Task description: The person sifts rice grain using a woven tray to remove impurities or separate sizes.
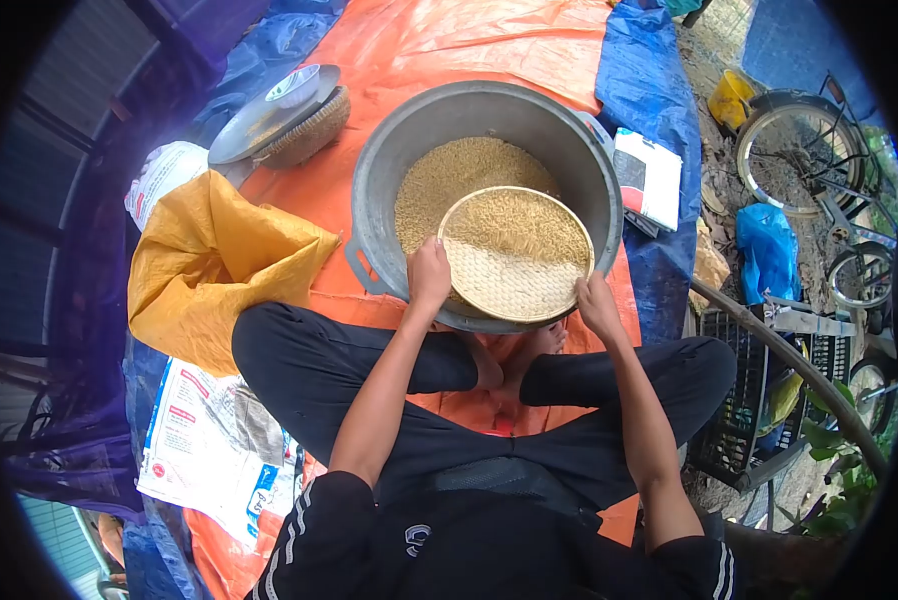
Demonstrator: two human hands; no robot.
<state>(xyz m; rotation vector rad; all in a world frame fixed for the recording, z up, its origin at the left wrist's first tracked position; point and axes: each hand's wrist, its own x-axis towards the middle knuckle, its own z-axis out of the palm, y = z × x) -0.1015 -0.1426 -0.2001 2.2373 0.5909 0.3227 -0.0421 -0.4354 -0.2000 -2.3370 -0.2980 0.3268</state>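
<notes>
A round woven sieve [509, 285] is held between my two hands over a large grey metal basin [384, 150]. My left hand [429, 272] grips its left rim, fingers closed. On the opposite side my right hand [597, 302] is closed on the right rim. Grain [524, 222] covers the far half of the sieve, slightly blurred, while the near half shows bare weave. More grain [469, 162] lies in the basin below and behind the sieve. The basin stands on an orange tarp in front of my crossed legs.
Left of the basin sit an open yellow sack [219, 270] and a basket with a grey lid [309, 130]. Printed white sacks [204, 430] lie near my left knee. To the right are a white packet [649, 180], a black crate [729, 400], a wooden pole [789, 355] and a bicycle [799, 150].
</notes>
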